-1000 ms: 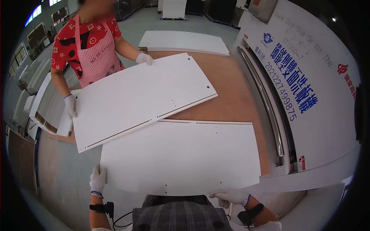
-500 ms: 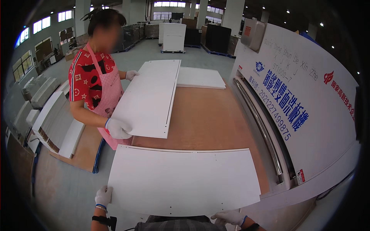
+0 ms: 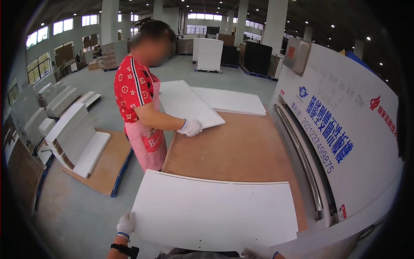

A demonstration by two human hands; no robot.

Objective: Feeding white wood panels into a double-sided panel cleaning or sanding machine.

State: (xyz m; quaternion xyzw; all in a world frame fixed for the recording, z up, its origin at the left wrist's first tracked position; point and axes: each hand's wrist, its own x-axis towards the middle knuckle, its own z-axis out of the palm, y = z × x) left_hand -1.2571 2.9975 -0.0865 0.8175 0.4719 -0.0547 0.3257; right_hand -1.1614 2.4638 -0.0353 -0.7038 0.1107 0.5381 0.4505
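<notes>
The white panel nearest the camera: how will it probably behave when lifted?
The white panel is probably stiff: no clear sag shows between brown tabletop and left hand. Its smooth face may be slippery. Being broad, it could tip if lifted one-handed.

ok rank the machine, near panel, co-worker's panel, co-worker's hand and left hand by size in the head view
1. Machine
2. Near panel
3. Co-worker's panel
4. Co-worker's hand and left hand: too alike to rank
</notes>
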